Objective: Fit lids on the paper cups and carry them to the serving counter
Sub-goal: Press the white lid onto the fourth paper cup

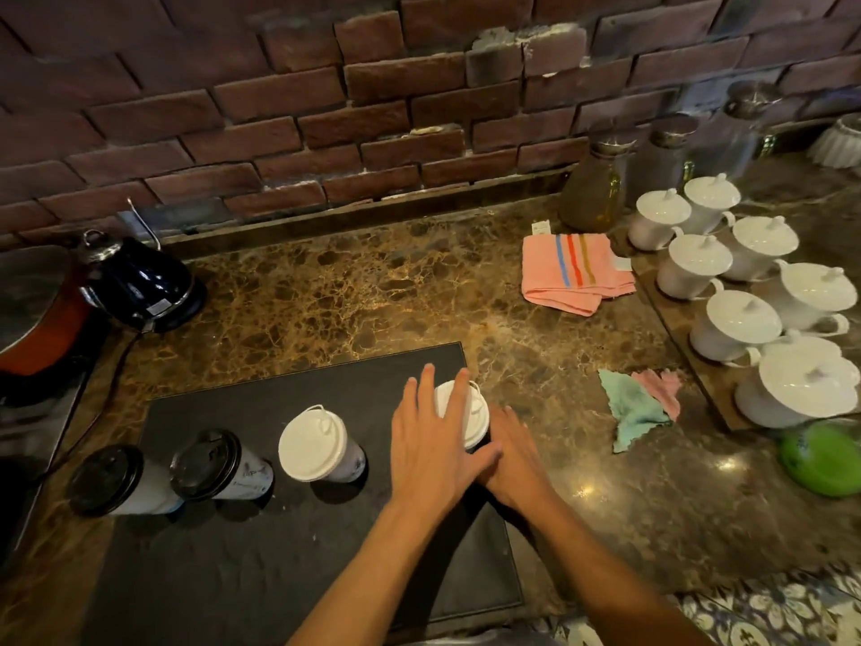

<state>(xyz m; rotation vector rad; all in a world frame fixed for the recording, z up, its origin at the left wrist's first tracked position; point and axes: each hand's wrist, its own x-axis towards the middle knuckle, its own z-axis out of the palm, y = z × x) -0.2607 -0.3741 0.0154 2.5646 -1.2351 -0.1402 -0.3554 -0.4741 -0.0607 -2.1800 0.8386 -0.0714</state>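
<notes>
The left hand (431, 440) lay flat, fingers spread, on the white lid (459, 403) of the rightmost cup (475, 435), pressing on it rather than gripping. The right hand (515, 459) reached in against the cup's near right side at its base; the left hand hid much of it, so whether it gripped the cup could not be told. That cup stood near the right edge of a black mat (289, 566) on the marble counter (372, 291).

Three more cups stood in a row to the left: one with a white lid (313, 445) on the mat, then two with black lids, the nearer (205, 464) on the mat and the farther (105, 480) at the mat's left edge. All four were lidded and upright.

Right of the mat lay a crumpled green and pink cloth (638, 407). Farther back lay a folded pink towel (575, 272) with coloured stripes. Along the right side, white lidded teacups (741, 324) crowded a tray, with a green object (822, 459) near its front end. Glass jars (594, 188) stood against the brick wall (279, 109). At far left sat a dark kettle (140, 282) beside a red pot (42, 314).
</notes>
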